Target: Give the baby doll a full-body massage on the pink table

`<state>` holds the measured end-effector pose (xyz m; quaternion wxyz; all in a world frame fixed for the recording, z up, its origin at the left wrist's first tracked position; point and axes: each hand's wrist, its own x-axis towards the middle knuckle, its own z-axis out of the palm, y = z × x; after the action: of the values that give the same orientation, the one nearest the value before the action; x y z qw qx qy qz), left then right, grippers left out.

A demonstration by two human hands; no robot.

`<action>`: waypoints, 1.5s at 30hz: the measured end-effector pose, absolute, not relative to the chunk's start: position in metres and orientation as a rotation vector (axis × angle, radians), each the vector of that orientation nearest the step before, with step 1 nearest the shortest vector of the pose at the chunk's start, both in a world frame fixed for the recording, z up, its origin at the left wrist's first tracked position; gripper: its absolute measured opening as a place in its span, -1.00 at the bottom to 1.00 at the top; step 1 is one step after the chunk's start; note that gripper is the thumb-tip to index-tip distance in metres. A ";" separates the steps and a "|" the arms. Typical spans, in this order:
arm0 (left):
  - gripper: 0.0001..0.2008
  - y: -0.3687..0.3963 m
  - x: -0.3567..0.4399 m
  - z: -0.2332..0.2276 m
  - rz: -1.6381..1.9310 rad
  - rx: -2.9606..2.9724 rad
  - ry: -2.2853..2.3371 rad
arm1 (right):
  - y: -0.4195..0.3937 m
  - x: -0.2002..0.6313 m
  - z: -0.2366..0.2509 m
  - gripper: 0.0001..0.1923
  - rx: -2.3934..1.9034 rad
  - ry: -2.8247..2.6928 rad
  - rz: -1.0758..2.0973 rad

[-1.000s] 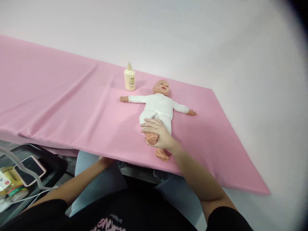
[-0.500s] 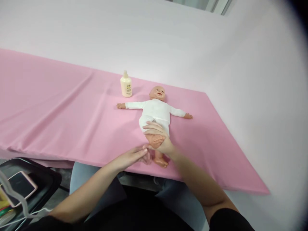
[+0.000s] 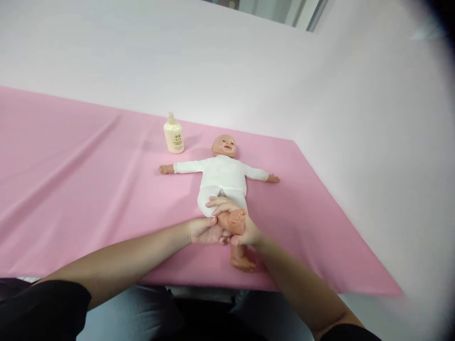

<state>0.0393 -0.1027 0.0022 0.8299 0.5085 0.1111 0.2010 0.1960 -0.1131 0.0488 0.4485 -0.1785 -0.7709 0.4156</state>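
A baby doll in a white cloth suit lies on its back with both arms spread and its head away from me. One bare lower leg is raised off the cloth. My right hand wraps around this leg from the right, its fingers lying across the shin and the thumb below the foot. From the left, my left hand cups the same leg, thumb against its side and fingers curled underneath. The doll's other foot rests on the pink cloth below my hands.
A cream-coloured pump bottle stands upright beyond the doll's outstretched arm at the left. Pink cloth covers the table, with folds at the left. A white wall rises behind and to the right. My legs are under the near edge.
My left hand has moved in from beside the leg and now cups it. The raised foot has turned to the right. The view has shifted, and the black tray with the phone has left it.
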 end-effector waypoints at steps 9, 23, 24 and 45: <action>-0.55 -0.119 0.039 0.015 0.620 0.584 -0.050 | -0.121 0.199 0.063 -0.35 -0.459 -1.990 1.068; -0.53 -0.122 0.031 0.021 0.309 0.558 0.099 | -0.123 0.194 0.065 -0.47 -0.380 -2.021 0.867; -0.57 -0.122 0.031 0.024 0.296 0.573 0.145 | -0.123 0.194 0.064 -0.47 -0.387 -2.027 0.852; -0.67 -0.126 0.026 0.022 0.408 0.967 0.458 | -0.124 0.192 0.057 -0.53 -0.435 -2.161 0.565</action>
<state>0.0259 -0.1262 0.0218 0.8406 0.4574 0.2166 0.1930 0.1916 -0.1236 0.0565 0.4196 -0.1734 -0.8620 0.2254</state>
